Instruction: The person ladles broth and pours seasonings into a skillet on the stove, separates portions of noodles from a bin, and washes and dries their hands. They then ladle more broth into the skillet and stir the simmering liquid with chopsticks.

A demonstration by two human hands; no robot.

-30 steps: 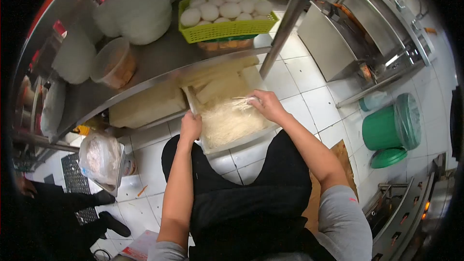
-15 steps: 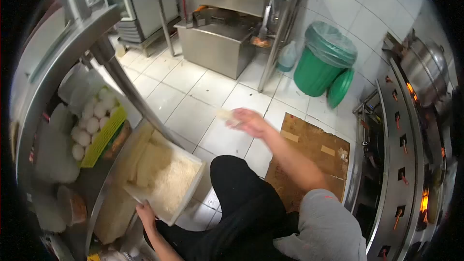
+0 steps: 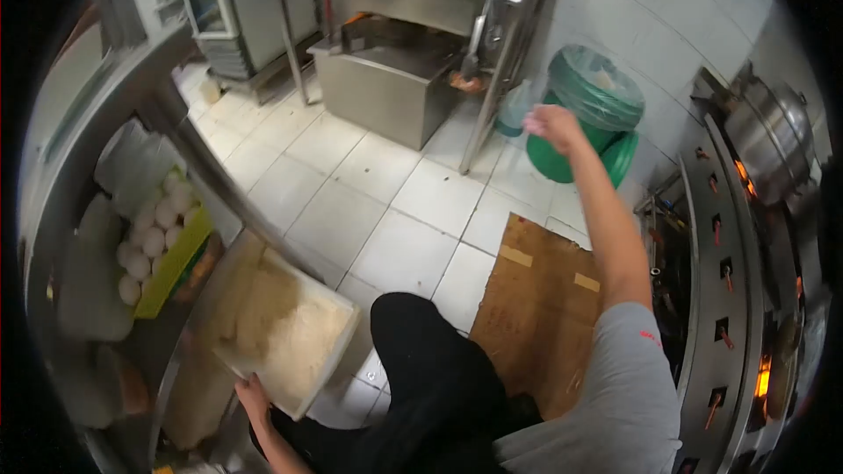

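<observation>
My left hand (image 3: 254,397) is closed on the near rim of a white tub (image 3: 331,360) at the lower left. Pale, flour-like powder (image 3: 303,333) lies in the tub, heaped unevenly. My right arm is stretched far forward, and my right hand (image 3: 553,128) is in front of the green bin (image 3: 549,158). Its fingers look loosely apart with nothing visible in them, though they are slightly blurred. Inside the clear bag (image 3: 584,66) lining the bin, or just above it, shows a small pale piece (image 3: 604,80).
Eggs (image 3: 154,241) sit in a yellow-green basket (image 3: 176,263) on the left shelf. Cardboard (image 3: 536,316) lies on the tiled floor. At right, the stove (image 3: 716,298) has lit burners and a large metal pot (image 3: 773,140). A steel box (image 3: 378,96) stands ahead.
My right hand has swung forward and right toward the green bin, and the pale piece it held is out of it. My left hand stays on the tub's rim.
</observation>
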